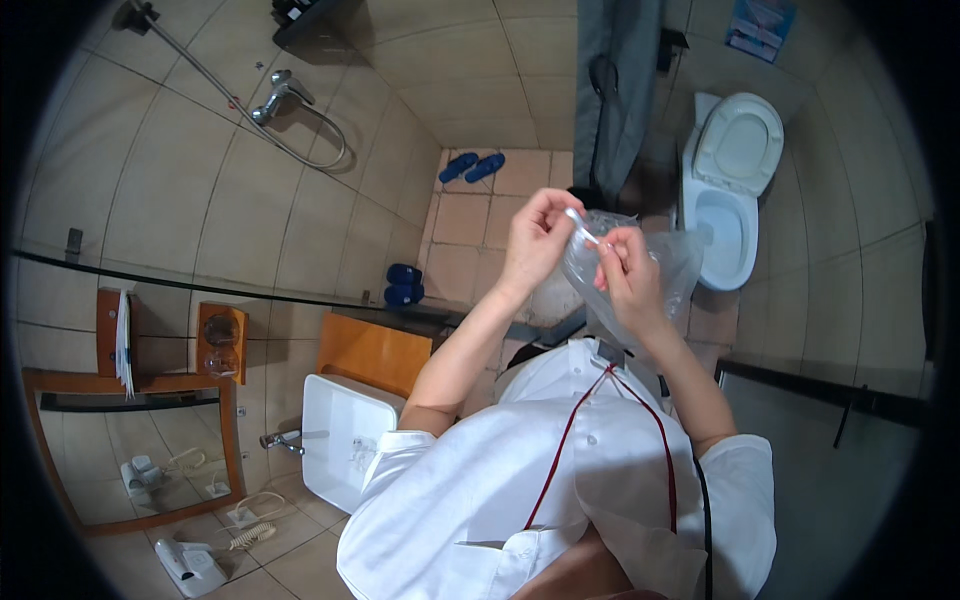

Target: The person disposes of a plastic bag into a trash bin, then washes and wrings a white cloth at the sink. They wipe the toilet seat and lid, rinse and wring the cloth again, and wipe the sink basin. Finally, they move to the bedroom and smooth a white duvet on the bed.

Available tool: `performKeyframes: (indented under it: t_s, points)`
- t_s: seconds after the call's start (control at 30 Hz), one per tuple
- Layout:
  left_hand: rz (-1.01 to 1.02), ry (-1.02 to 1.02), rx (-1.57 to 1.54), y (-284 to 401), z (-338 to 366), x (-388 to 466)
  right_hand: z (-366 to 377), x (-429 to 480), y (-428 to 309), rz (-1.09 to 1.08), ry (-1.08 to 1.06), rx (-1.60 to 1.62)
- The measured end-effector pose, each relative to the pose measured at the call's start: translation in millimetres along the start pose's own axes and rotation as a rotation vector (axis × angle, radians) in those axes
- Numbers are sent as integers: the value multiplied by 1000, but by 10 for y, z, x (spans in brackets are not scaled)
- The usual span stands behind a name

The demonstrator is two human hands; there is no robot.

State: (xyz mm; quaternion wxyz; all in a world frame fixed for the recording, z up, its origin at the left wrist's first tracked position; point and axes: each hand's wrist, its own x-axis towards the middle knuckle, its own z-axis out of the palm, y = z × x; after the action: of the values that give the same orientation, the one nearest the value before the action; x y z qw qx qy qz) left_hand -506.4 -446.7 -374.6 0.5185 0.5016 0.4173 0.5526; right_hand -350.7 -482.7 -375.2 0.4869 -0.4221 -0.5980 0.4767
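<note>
A clear thin plastic bag hangs below and around my hands, in front of my waist. My left hand pinches one end of a whitish twisted strip, which looks like the bag's gathered edge. The other end of the strip is between the fingers of my right hand. The strip is stretched between the two hands. The lower part of the bag is partly hidden by my right hand and forearm.
A toilet with its lid up stands to the right, beside a grey curtain. Blue slippers lie on the tiled floor ahead. A white washbasin is at the left, a glass partition edge beyond it. A dark door is at the right.
</note>
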Motion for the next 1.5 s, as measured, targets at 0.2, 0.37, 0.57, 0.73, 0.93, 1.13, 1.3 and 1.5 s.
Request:
performKeyframes:
  t_s: [0.2,0.37,0.57,0.73,0.93,1.13,1.3,1.5]
  points:
    - [-201,-115,-227,17,-45,-163,-237,171,128,374,-122,441]
    - [-260,-150,174,48,-8,-252,-307,265,70,-33,-176,-71]
    - [-271,52,-79,-118,109,-257,-134,99,-51,-52,45,-71]
    - [-281,166,-210,-200,297,-307,-74,-20,137,-313,178,-403]
    - [-431,40,-301,-216,249,-349,-186,-19,316,-66,124,23]
    - [-677,-46,-429,-147,218,-358,-302,-49,420,213,50,427]
    - [-346,138,70,-300,369,-466,-299,-146,398,-13,110,-68]
    - [-200,209,334,-470,617,-464,-417,-104,536,-352,164,-614]
